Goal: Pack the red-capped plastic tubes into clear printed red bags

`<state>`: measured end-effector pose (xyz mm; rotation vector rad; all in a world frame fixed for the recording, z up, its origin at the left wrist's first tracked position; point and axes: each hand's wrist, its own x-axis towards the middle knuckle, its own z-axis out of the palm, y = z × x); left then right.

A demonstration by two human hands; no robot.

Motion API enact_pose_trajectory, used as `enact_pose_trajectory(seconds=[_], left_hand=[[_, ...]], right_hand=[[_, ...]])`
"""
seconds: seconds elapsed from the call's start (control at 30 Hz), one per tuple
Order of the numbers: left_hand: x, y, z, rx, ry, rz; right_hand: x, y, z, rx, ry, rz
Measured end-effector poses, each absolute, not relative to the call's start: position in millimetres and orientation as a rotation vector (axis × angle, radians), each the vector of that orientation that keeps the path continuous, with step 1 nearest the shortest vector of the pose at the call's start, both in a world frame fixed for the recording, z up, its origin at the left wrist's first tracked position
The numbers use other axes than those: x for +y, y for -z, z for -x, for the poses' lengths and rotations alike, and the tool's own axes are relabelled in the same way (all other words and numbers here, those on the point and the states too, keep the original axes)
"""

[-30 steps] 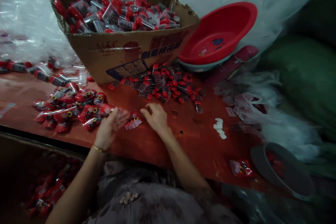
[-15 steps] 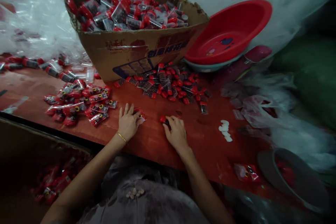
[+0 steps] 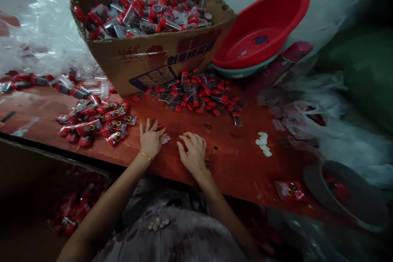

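My left hand (image 3: pixel 152 139), a gold bangle at its wrist, rests on the table with the thumb and index finger at the left edge of a small red printed plastic packet (image 3: pixel 166 136). Its other fingers are spread. Just right of the packet, my right hand (image 3: pixel 193 151) has its fingers apart, and nothing shows in them. A heap of similar filled red packets (image 3: pixel 95 120) lies left of my left hand. Beyond both hands is a pile of clear tubes with red caps and dark contents (image 3: pixel 196 94).
A cardboard box (image 3: pixel 159 55) full of red-capped tubes stands behind the pile. A red basin (image 3: pixel 260 28) leans at the back right. White pieces (image 3: pixel 263 144), one packet (image 3: pixel 289 190) and a grey bowl (image 3: pixel 346 196) are on the right. Clear plastic bags (image 3: pixel 49 37) heap up at the left.
My right hand has moved left toward the packet, and the red-capped tube it held is no longer seen in its fingers. My left hand stays at the packet.
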<state>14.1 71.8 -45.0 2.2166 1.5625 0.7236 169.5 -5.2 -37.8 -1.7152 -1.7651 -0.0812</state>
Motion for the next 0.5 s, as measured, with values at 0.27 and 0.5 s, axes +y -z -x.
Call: enact_pose_trajectory(seconds=[0.27, 0.5], left_hand=[[85, 32, -21, 1.51, -0.964, -1.891], [66, 4, -27, 1.417, -1.073, -1.699]], right_hand=[[-10, 36, -168, -1.673, -0.111, 1.685], [18, 33, -150, -1.137, -0.799, 1.354]])
